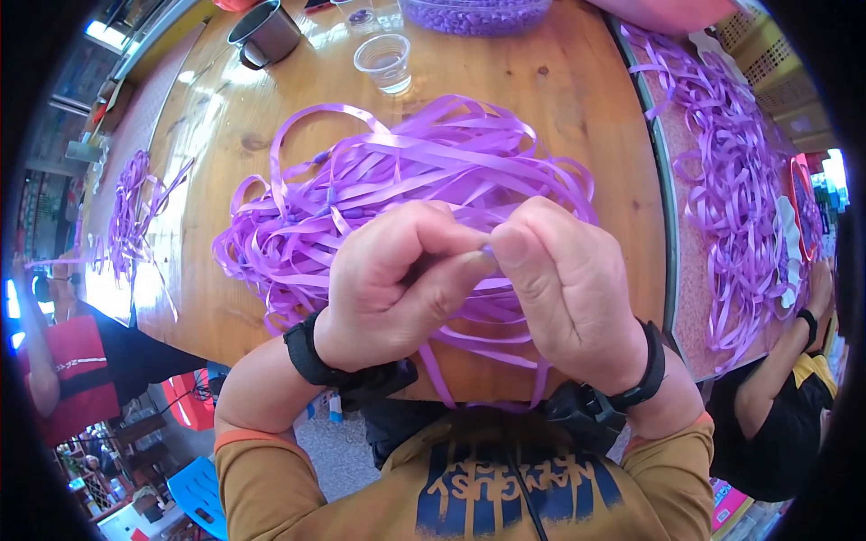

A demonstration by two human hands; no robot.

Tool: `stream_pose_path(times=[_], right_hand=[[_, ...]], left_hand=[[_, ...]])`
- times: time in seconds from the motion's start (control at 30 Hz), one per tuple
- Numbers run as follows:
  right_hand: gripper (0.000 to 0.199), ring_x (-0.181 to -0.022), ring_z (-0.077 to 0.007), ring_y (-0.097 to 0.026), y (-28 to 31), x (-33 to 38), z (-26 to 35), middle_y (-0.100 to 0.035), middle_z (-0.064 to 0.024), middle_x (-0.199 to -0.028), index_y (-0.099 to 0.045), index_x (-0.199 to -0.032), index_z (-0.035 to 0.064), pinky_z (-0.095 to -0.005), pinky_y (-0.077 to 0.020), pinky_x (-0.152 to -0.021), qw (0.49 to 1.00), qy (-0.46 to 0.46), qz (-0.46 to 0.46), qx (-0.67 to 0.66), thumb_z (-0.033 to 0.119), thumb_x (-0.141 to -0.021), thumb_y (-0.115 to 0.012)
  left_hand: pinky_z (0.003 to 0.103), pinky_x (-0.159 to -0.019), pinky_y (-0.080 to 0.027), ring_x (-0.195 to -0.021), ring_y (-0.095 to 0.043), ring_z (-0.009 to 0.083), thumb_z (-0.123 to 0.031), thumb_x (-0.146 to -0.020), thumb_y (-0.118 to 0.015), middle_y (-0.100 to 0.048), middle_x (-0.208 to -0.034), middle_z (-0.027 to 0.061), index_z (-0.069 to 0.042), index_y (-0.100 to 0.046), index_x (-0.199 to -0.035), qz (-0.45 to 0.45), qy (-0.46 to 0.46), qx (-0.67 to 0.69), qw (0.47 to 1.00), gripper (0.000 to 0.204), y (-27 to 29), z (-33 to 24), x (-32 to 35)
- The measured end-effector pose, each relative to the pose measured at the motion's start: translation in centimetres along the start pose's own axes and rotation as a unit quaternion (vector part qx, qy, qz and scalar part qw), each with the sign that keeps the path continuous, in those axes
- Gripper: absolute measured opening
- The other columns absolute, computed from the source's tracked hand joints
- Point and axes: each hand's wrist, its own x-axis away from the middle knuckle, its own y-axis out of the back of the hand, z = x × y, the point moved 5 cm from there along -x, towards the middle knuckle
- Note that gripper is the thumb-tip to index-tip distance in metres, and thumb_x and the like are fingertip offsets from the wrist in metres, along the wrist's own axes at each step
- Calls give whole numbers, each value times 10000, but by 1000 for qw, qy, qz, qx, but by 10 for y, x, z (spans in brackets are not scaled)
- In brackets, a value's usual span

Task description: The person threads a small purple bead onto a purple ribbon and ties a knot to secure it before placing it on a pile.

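Above the near part of the wooden table, my two hands meet fingertip to fingertip. My left hand [392, 275] pinches with thumb and forefinger. The thumb and curled fingers of my right hand [573, 279] press together opposite it. A small purple piece [488, 250] shows between the fingertips; most of it is covered, so whether it is ribbon or bead cannot be told. Under and behind both hands lies a large loose heap of shiny purple ribbon [433, 153], with darker purple bits along some strands. Ribbon loops hang over the near table edge toward me.
A metal mug [264, 36], a clear plastic cup [385, 65] and a clear tub [474, 18] of purple beads stand at the far side. More ribbon [735, 171] covers the pink table on the right, another bunch [135, 212] lies left. People sit at both sides.
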Motion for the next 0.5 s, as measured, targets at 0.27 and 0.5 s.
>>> stream_pose_path(times=[0.27, 0.5], right_hand=[[238, -511, -220, -444, -7, 9, 3, -440, -93, -602, -484, -773, 14, -308, -360, -479, 989, -53, -9, -138, 206, -912, -462], [290, -568, -139, -443, -6, 4, -8, -441, -74, -624, -507, -827, 2, -271, -359, -526, 972, -94, 21, -214, 257, -932, -417]], left_hand=[[313, -437, -390, -504, -503, 214, 19, -702, -660, -517, -638, 79, -33, -510, -912, 32, -234, -230, 944, 264, -6, -27, 6], [236, -525, -416, -585, -524, 132, 5, -760, -623, -542, -687, 44, -3, -566, -848, -2, -71, -67, 995, 106, 3, -11, -2]])
